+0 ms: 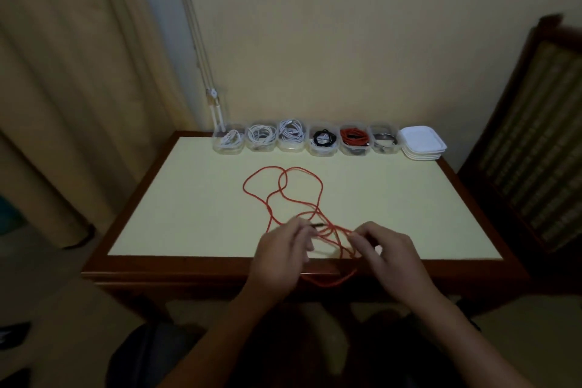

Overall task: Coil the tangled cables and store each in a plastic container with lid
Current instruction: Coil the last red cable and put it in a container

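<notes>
While six clear containers (291, 135) at the far edge of the table (176, 198) already held coiled cables, white, black, red and one darker, the step in hand was judged to be the untangling of the last loose one, before any coiling. The red cable (283, 181) lay sprawled in wide crossing loops over the middle of the table, bunched into a knot of strands at the near edge between the two hands, with one loop hanging down over the table's front rim. The left hand (280, 249) had its fingers curled, and its fingertips appeared to pinch the cable just behind a dark plug end (316, 225) that pointed toward the right. The right hand (384, 249), also curled, seemed to pinch a red strand at the right side of the knot, though the blur left the exact grip unclear. Both hands hovered close above the surface, near each other but not touching. The next move probably called for feeding the plug end back through the crossed strands, then winding the freed length into a small coil. A stack of white lids (422, 142) sat just right of the containers, none yet fitted; no empty container could be made out.
</notes>
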Motion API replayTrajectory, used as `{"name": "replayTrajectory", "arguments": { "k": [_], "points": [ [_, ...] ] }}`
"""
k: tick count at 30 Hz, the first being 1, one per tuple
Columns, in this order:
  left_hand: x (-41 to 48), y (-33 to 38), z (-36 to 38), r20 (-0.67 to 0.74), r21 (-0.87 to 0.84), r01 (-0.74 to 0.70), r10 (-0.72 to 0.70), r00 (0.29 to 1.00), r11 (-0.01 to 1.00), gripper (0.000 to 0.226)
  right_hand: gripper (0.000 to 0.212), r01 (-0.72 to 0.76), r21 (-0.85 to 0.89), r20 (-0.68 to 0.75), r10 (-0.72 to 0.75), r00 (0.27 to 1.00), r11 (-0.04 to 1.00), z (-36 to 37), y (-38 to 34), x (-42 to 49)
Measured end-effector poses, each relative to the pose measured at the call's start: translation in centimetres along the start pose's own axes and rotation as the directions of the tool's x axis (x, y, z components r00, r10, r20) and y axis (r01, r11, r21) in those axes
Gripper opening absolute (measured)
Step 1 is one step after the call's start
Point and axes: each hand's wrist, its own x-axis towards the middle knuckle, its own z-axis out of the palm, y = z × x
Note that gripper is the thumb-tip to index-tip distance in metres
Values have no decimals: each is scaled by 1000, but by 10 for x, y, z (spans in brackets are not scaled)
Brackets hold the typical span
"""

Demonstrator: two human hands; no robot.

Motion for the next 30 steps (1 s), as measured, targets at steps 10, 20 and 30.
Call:
{"name": "replayTrajectory", "arguments": {
  "k": [10, 20, 30],
  "points": [
    [-22, 82, -85, -51, -437, 257, -309, 950, 862, 27, 28, -162, 207, 25, 160, 987, 965, -41, -44, -28],
    [-33, 103, -56, -23, -401, 374, -417, 908, 836, 40, 22, -107, 225, 28, 103, 994, 969, -59, -93, -28],
    [-34, 136, -52, 139, -622, 335, -321, 937, 707, 29, 26, -254, 555, 90, 246, 965, 792, -52, -113, -40]
  ]
}}
